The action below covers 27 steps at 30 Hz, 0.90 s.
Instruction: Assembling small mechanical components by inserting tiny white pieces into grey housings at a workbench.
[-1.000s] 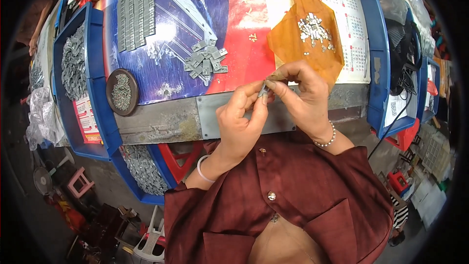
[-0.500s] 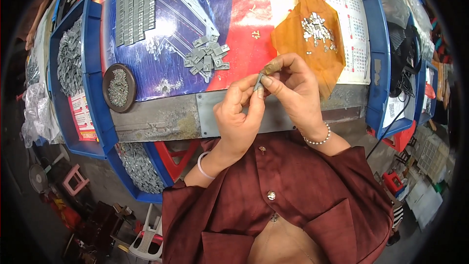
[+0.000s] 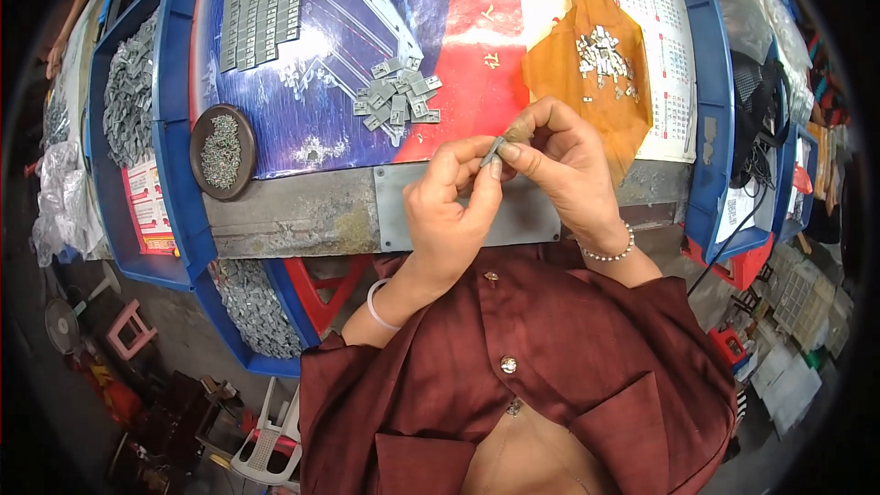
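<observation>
A small grey plastic part [image 3: 492, 151] is pinched between both my hands over the table's near edge. My left hand [image 3: 451, 204] grips it with thumb and fingertips from the left. From the right, the thumb and curled fingers of my right hand [image 3: 568, 170] press on its upper end; a brownish cover wraps the index fingertip. Whether a smaller piece sits between the right fingertips is hidden. Just beyond, a loose pile of similar grey parts [image 3: 397, 96] lies on the printed sheet. Small silvery metal pieces [image 3: 605, 60] rest on an orange sheet [image 3: 559, 46] at the right.
Rows of grey parts [image 3: 264, 5] lie at the far left. A round dark dish [image 3: 198, 158] of tiny metal pieces stands near the left edge. Blue bins [image 3: 171, 128] flank the table, one lower bin [image 3: 240, 339] holding more grey parts. Another blue bin [image 3: 706, 128] is at the right.
The grey part has tilted further between my fingertips, and my left thumb has shifted along it. Both hands sit slightly further right. The whole view has shifted a little.
</observation>
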Motion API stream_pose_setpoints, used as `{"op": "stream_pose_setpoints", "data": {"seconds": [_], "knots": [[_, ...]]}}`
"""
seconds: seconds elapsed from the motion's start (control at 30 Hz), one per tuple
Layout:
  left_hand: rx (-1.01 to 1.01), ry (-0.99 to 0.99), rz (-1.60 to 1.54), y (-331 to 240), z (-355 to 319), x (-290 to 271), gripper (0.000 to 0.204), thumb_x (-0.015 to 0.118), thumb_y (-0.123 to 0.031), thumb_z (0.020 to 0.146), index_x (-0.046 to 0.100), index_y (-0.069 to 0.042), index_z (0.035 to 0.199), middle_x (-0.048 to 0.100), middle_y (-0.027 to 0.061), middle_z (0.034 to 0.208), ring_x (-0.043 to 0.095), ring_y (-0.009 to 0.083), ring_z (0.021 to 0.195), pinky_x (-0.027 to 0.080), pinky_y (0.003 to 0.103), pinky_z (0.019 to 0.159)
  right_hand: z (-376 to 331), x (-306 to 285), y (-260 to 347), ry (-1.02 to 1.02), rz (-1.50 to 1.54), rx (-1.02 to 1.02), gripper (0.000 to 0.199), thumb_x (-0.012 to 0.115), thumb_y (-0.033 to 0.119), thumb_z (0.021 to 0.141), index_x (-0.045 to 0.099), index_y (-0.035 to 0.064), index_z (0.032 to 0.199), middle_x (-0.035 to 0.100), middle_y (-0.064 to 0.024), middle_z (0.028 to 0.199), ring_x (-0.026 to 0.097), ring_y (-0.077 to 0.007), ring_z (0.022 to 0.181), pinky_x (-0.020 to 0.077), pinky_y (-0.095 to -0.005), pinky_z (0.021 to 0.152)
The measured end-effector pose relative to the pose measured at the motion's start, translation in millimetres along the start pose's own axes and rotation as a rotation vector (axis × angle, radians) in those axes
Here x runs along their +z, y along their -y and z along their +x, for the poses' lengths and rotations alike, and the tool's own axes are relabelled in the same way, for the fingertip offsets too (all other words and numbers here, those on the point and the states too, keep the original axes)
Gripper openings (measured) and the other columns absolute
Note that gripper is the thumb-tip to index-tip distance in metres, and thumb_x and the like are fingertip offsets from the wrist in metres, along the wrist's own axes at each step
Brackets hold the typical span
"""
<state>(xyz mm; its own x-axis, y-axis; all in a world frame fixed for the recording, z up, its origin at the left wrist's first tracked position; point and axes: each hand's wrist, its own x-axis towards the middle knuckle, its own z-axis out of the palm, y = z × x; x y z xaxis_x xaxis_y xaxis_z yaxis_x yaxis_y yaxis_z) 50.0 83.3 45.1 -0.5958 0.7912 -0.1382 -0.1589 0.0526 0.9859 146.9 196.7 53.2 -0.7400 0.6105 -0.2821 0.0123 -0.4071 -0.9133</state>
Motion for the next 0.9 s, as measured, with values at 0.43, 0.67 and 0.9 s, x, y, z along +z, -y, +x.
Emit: {"op": "stream_pose_setpoints", "data": {"seconds": [0.43, 0.67, 0.9], "knots": [[-0.082, 0.019, -0.002, -4.2, 0.2, -3.8, 0.016, 0.056, 0.004, 0.089, 0.057, 0.007, 0.105, 0.069, 0.0112, 0.087, 0.068, 0.0129, 0.078, 0.056, 0.025, 0.068, -1.2, 0.2, -4.5, 0.032, 0.045, 0.009, 0.015, 0.063, 0.004, 0.090, 0.054, 0.0018, 0.102, 0.058, -0.0025, 0.093, 0.056, -0.0061, 0.081, 0.0472, -0.0202, 0.070], [-0.064, -0.035, -0.080, 3.9, 1.6, -3.0, 0.014, 0.057, 0.004, 0.088, 0.058, 0.005, 0.102, 0.069, 0.0096, 0.081, 0.067, 0.0110, 0.072, 0.055, 0.024, 0.064, -0.9, 11.9, -11.0, -0.003, -0.018, -0.037, 0.013, 0.062, 0.004, 0.091, 0.051, 0.0028, 0.097, 0.054, -0.0004, 0.089, 0.051, -0.0049, 0.077, 0.0457, -0.0202, 0.067], [-0.020, -0.072, -0.001, 9.3, -0.3, -2.3, 0.014, 0.056, 0.004, 0.088, 0.057, 0.006, 0.102, 0.068, 0.0089, 0.080, 0.065, 0.0104, 0.070, 0.053, 0.023, 0.061, -0.1, 11.8, -14.2, 0.019, -0.042, -0.040, 0.012, 0.060, 0.004, 0.092, 0.050, 0.0030, 0.099, 0.054, -0.0008, 0.091, 0.052, -0.0060, 0.082, 0.0460, -0.0214, 0.071]]}}
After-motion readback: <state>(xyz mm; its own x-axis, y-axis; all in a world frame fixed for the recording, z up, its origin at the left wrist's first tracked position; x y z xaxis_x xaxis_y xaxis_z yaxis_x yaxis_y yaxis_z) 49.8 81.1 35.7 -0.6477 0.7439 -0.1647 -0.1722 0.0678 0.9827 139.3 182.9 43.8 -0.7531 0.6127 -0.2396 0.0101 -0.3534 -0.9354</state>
